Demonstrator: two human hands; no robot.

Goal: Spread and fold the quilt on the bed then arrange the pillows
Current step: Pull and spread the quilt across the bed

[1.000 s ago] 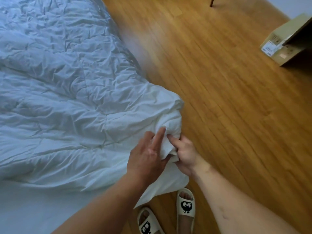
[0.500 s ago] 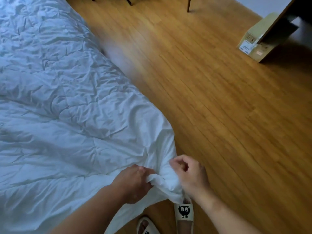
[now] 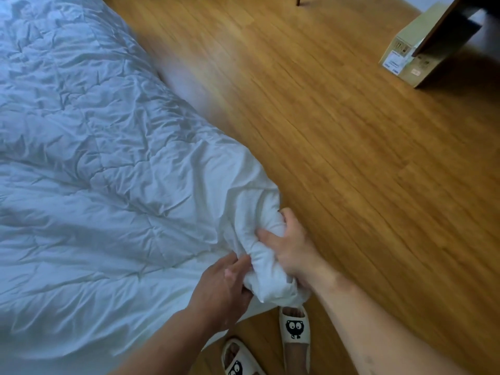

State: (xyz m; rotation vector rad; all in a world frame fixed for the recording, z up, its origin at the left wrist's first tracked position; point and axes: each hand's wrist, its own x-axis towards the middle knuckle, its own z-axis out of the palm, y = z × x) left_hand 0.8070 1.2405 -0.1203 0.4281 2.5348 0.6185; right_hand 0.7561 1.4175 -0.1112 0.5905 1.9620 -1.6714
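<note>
A white, heavily wrinkled quilt covers the bed and fills the left half of the view. Its near corner is bunched into a thick wad at the bed's edge, hanging over the floor. My right hand grips that wad from the right, fingers dug into the folds. My left hand holds the same bunched corner from the left and below, fingers curled under the cloth. No pillows are in view.
A wooden floor stretches to the right of the bed. A cardboard box lies at the far right under a dark board. My feet in white cartoon-face slippers stand right below the quilt corner. A furniture leg shows at the top.
Both hands have regripped the quilt corner, which is now bunched into a thicker wad. My right hand now digs into it from the side, instead of pinching it.
</note>
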